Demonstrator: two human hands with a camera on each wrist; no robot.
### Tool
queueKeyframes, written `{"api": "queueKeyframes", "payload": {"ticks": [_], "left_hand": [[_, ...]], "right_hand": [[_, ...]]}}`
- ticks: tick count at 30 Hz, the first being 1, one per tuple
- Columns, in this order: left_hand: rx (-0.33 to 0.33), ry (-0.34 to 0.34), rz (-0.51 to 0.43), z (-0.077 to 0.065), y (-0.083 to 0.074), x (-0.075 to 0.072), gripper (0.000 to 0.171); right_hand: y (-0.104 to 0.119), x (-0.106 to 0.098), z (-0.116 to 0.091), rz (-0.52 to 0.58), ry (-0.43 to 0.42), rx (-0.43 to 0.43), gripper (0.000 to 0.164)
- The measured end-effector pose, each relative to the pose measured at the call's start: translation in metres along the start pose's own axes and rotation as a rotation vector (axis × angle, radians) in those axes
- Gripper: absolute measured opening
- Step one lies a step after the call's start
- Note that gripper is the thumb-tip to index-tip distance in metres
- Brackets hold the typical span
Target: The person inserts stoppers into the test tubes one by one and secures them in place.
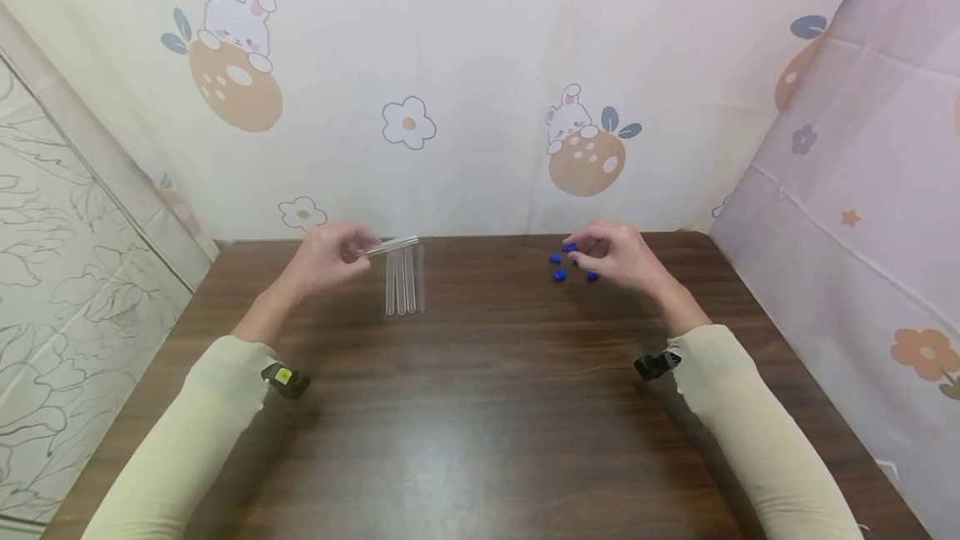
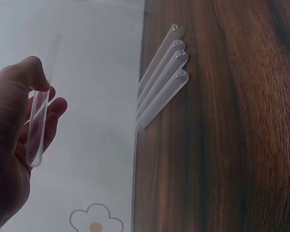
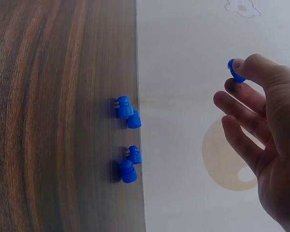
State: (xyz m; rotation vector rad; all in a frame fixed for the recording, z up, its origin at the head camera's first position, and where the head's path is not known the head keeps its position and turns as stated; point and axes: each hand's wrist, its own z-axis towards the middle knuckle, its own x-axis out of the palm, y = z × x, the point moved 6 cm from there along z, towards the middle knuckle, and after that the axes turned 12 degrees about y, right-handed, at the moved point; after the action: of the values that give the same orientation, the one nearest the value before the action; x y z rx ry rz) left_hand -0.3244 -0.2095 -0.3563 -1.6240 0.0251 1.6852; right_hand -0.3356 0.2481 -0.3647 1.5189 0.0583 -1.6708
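My left hand pinches a clear test tube between thumb and fingers, its rounded end toward the palm and its other end pointing away. Beside that hand several more clear test tubes lie side by side on the table, rounded ends toward me. Over on the right, my right hand pinches a small blue stopper between thumb and index finger, the other fingers loosely bent. Several loose blue stoppers lie on the table below that hand, close to the far edge.
The dark wood-grain table ends at a pale curtain printed with rabbits and flowers, with more cloth hanging at both sides. A black wrist camera sits at the right sleeve, another black camera at the left.
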Motion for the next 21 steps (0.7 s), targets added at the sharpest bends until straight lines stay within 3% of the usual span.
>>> {"api": "queueKeyframes", "payload": {"ticks": [15,21], "left_hand": [[0.039,-0.041,-0.014,0.007,-0.01,0.004,0.03],[0.091,-0.037,-0.004,0.012,-0.016,0.008,0.028]], "right_hand": [[0.009,0.005,0.006,0.037,0.035,0.002,0.022],[0.011,0.009,0.009,0.074,0.046,-0.011,0.022]]}}
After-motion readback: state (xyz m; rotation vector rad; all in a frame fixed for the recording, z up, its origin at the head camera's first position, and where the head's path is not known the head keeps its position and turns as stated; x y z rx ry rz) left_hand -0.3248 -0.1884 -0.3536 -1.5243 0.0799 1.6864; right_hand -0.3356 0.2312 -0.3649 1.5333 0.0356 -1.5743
